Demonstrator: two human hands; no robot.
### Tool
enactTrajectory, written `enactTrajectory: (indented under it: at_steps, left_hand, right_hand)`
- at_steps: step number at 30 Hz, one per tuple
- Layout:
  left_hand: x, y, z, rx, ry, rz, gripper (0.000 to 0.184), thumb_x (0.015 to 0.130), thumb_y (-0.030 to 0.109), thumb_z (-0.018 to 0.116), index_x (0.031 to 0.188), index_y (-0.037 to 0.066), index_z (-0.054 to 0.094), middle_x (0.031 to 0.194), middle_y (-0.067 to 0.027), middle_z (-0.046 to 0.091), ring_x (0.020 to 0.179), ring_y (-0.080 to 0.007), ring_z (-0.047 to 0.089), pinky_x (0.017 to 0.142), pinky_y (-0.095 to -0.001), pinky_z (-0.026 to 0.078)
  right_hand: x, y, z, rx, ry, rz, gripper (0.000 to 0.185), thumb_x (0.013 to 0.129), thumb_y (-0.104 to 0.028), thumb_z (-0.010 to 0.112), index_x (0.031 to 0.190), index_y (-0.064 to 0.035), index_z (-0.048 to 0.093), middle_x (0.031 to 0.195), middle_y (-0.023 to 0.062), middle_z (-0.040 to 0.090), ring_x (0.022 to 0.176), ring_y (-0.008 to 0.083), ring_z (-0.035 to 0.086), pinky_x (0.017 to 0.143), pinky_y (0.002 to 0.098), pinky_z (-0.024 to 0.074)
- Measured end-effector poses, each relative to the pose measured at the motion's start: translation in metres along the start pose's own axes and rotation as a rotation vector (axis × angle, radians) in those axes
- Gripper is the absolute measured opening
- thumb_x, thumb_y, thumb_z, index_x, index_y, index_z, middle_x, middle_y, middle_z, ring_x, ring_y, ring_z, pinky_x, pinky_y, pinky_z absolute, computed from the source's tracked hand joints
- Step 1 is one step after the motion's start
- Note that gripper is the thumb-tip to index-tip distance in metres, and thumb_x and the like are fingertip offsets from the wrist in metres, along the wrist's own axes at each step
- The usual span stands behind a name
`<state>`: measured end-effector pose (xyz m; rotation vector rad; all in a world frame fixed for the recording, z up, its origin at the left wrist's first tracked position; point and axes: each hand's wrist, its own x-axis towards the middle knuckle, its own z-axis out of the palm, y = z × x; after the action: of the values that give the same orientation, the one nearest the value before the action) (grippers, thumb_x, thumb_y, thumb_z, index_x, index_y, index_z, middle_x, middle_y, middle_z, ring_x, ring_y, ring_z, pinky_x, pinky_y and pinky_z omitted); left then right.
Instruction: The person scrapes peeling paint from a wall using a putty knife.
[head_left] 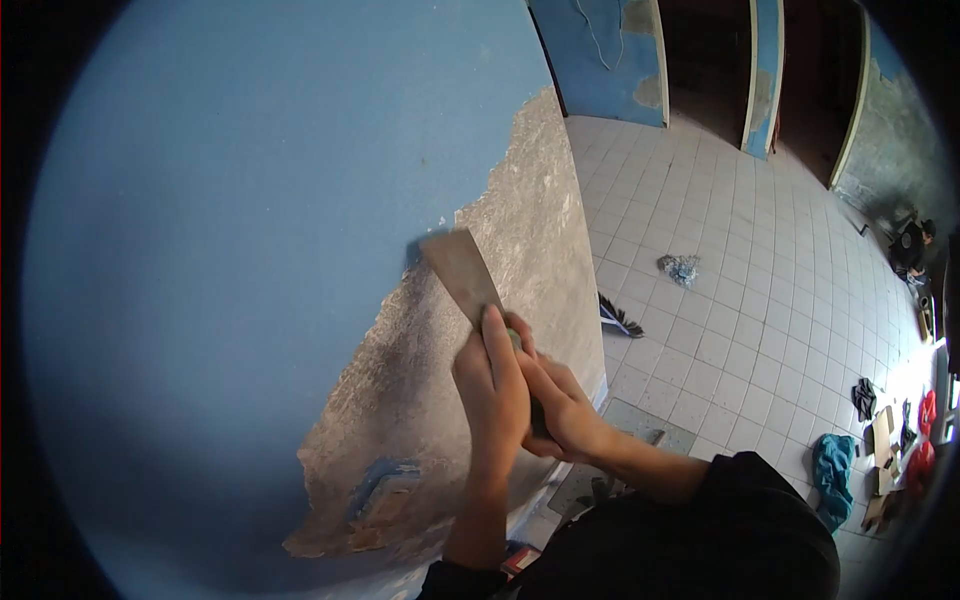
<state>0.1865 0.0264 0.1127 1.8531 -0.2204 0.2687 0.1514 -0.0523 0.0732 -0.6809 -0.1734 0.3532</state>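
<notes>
Both of my hands are wrapped round the handle of a wide, flat-bladed scraper (462, 268). My left hand (490, 395) grips it with the thumb stretched along the base of the blade. Beside it, my right hand (565, 412) closes on the handle lower down; most of the handle is hidden by the fingers. The blade's front edge is at the ragged border between blue paint (250, 250) and a bare grey plaster patch (400, 370) on the wall. Low on that patch, a strip of blue paint (385, 472) surrounds a small rough area.
White floor tiles (700, 340) stretch to the right. A small debris pile (680, 268) and a dark-bristled brush (622, 318) lie there. Teal cloth (832, 478), cardboard (882, 440) and red bags (920, 465) are at right. Another person (908, 250) is low by the far wall.
</notes>
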Motion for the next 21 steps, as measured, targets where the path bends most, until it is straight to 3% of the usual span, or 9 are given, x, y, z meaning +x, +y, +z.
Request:
enactTrajectory:
  at_steps: [3,5,7,9,11,13,16,19,21]
  left_hand:
    - [-0.031,-0.020,0.004,-0.106,-0.003,-0.107,0.040,0.094,0.025,0.034,0.074,-0.003,0.054,0.057,-0.0067,0.049,0.053,-0.0110,0.049,0.050,-0.0273,0.039]
    - [-0.022,-0.023,0.000,-0.173,-0.006,-0.158,0.040,0.094,0.026,0.035,0.073,-0.003,0.054,0.058,-0.0070,0.050,0.054,-0.0115,0.049,0.050,-0.0271,0.039]
    - [0.010,-0.008,-0.006,0.051,0.049,-0.072,0.040,0.094,0.026,0.036,0.073,-0.002,0.054,0.059,-0.0073,0.051,0.054,-0.0120,0.050,0.051,-0.0268,0.039]
    - [0.031,0.012,-0.002,0.006,0.021,0.002,0.039,0.094,0.025,0.036,0.073,-0.002,0.055,0.059,-0.0073,0.051,0.054,-0.0120,0.049,0.051,-0.0264,0.040]
    - [0.031,0.015,0.005,-0.034,-0.014,0.078,0.039,0.094,0.025,0.036,0.073,-0.002,0.055,0.059,-0.0073,0.051,0.054,-0.0121,0.049,0.052,-0.0260,0.040]
    - [0.002,0.001,0.012,0.049,0.057,-0.017,0.039,0.094,0.025,0.035,0.075,-0.003,0.054,0.058,-0.0062,0.049,0.052,-0.0119,0.048,0.052,-0.0264,0.040]
    - [-0.033,-0.021,0.018,-0.218,0.032,-0.093,0.039,0.095,0.026,0.034,0.080,-0.006,0.052,0.062,-0.0056,0.049,0.056,-0.0122,0.048,0.053,-0.0273,0.041]
    - [-0.004,-0.024,0.009,-0.165,0.101,-0.169,0.038,0.095,0.026,0.034,0.080,-0.005,0.052,0.063,-0.0062,0.049,0.057,-0.0123,0.048,0.054,-0.0268,0.040]
    - [0.025,-0.002,0.015,-0.114,0.109,0.004,0.038,0.095,0.026,0.033,0.079,-0.004,0.051,0.062,-0.0070,0.049,0.057,-0.0129,0.048,0.054,-0.0267,0.040]
  right_hand:
    - [-0.013,0.020,-0.008,-0.157,0.083,-0.020,0.053,0.095,-0.032,0.034,0.137,-0.0026,0.019,0.077,0.0038,0.055,0.040,0.0029,0.040,0.035,0.0173,0.0322]
    - [0.006,0.031,-0.016,-0.399,0.047,-0.310,0.052,0.095,-0.032,0.034,0.136,-0.0018,0.022,0.078,0.0042,0.056,0.040,0.0026,0.041,0.036,0.0169,0.0331]
    - [0.027,0.025,-0.015,-0.616,-0.011,-0.605,0.050,0.095,-0.033,0.034,0.134,-0.0016,0.028,0.075,0.0036,0.056,0.038,0.0030,0.040,0.034,0.0170,0.0326]
    - [0.036,-0.013,0.002,0.135,-0.108,-0.058,0.043,0.095,-0.033,0.034,0.127,-0.0044,0.036,0.067,0.0020,0.052,0.033,0.0046,0.037,0.030,0.0176,0.0295]
    - [0.022,-0.019,0.000,0.065,-0.060,-0.030,0.040,0.095,-0.033,0.034,0.125,-0.0061,0.039,0.065,0.0017,0.050,0.031,0.0052,0.036,0.028,0.0178,0.0281]
    - [0.000,-0.017,-0.002,-0.078,-0.005,-0.007,0.040,0.095,-0.033,0.033,0.124,-0.0072,0.039,0.062,0.0013,0.048,0.031,0.0052,0.035,0.027,0.0178,0.0274]
    - [-0.013,0.001,-0.011,-0.097,0.125,0.074,0.041,0.095,-0.034,0.033,0.122,-0.0044,0.040,0.057,0.0014,0.046,0.031,0.0056,0.035,0.027,0.0183,0.0271]
    - [0.006,-0.001,-0.008,-0.239,0.150,0.030,0.045,0.095,-0.034,0.033,0.127,-0.0033,0.035,0.057,0.0006,0.046,0.032,0.0053,0.036,0.028,0.0183,0.0273]
    - [0.034,-0.022,-0.011,-0.037,-0.066,-0.004,0.051,0.095,-0.034,0.034,0.135,-0.0031,0.025,0.061,0.0004,0.048,0.033,0.0046,0.037,0.029,0.0177,0.0282]
